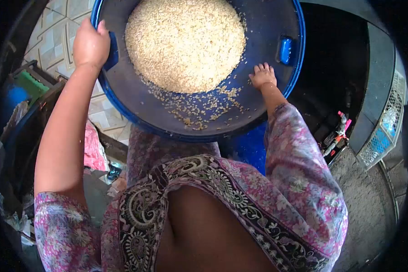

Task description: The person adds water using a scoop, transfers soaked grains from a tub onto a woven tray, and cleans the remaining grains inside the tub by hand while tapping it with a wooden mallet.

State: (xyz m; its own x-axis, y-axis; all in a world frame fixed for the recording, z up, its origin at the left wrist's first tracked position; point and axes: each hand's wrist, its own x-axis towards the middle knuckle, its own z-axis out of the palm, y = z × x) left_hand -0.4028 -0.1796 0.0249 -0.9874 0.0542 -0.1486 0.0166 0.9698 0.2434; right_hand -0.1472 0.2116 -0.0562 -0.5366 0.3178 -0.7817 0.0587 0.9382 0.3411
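Note:
A big blue tub [136,119] tilts toward me at the top centre, with a heap of pale grains [186,45] inside and loose grains scattered near its lower edge. My left hand [90,44] grips the tub's rim at the left handle opening, its fingers closed round the edge. Inside the tub, at the lower right, my right hand [263,76] lies against the inner wall, fingers spread and holding nothing. It is to the right of the scattered grains and below the right handle opening.
Patterned tiles [102,111] show at the left, beside a green container [31,88] and a pink bag [93,147]. Below the tub is a blue surface [247,147]. A white lattice basket [385,122] and a water tap [337,136] are at the right.

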